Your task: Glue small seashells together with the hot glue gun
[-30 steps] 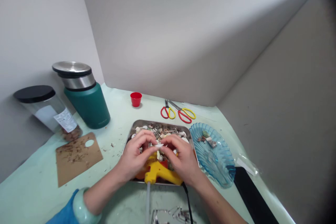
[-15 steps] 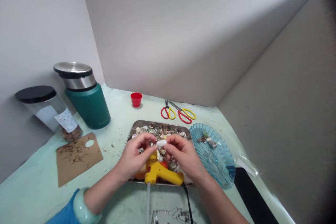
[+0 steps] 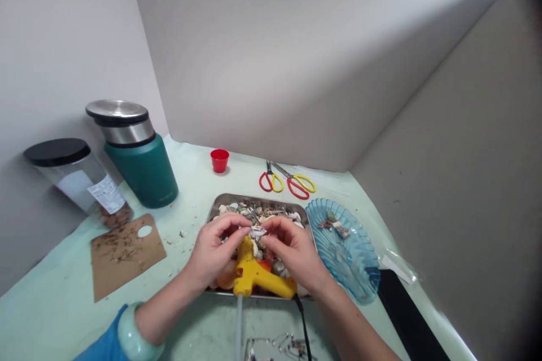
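A small white seashell (image 3: 258, 232) is held up over the tray between my two hands, its uneven greyish side now showing. My left hand (image 3: 214, 245) pinches its left end between thumb and fingertips. At the opposite end my right hand (image 3: 292, 245) grips it with thumb and forefinger. Whether a thin piece is also between the fingers is too small to tell. Just below sits a yellow glue gun (image 3: 265, 280), nozzle upward, a glue stick hanging from its back. It rests across the metal tray (image 3: 212, 207) full of mixed shells, partly hidden by my hands.
Right of the tray lies a blue shell-shaped dish (image 3: 339, 259) with a few shells. Behind are scissors (image 3: 301, 186) and a red cup (image 3: 219, 161). A green bottle (image 3: 141, 172), a lidded jar (image 3: 80, 180) and a brown board (image 3: 127, 259) stand left. Metal pieces (image 3: 275, 348) lie in front.
The seashell has been turned between my fingers, from its smooth white face to an uneven side. My hands have shifted slightly; everything else stays in place.
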The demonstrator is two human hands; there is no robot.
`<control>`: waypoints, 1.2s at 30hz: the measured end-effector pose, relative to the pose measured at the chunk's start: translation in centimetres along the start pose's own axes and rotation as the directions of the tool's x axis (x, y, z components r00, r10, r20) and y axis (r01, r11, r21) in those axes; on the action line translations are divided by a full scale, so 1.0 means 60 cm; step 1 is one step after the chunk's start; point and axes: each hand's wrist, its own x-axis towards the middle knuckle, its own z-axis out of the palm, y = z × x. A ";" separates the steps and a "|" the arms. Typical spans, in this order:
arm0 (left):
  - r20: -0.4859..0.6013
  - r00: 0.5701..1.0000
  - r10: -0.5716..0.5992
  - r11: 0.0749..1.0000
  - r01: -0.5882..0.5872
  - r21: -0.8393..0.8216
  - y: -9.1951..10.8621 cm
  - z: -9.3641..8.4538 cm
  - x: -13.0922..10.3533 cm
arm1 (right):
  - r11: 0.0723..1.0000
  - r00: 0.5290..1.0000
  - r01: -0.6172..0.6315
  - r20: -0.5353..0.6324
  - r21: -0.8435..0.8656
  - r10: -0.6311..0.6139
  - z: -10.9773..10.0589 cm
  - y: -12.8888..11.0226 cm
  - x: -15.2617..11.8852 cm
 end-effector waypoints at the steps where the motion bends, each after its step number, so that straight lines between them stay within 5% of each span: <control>1: -0.010 1.000 0.026 1.000 -0.026 0.000 0.001 0.000 0.001 | 0.999 1.000 0.014 -0.004 -0.038 -0.014 0.000 -0.002 -0.001; 17: -0.023 0.996 0.082 0.997 -0.082 0.015 0.002 -0.001 0.004 | 0.872 0.930 0.339 -0.014 -0.353 -0.367 -0.004 -0.018 -0.006; 30: -0.017 1.000 0.020 1.000 -0.020 -0.009 -0.001 0.000 0.004 | 0.949 0.981 0.176 -0.027 -0.263 -0.190 0.001 -0.015 -0.007; 36: 0.020 0.993 -0.114 0.991 0.115 -0.066 -0.001 0.001 -0.001 | 0.976 0.989 0.141 -0.022 -0.166 -0.146 0.000 -0.006 -0.006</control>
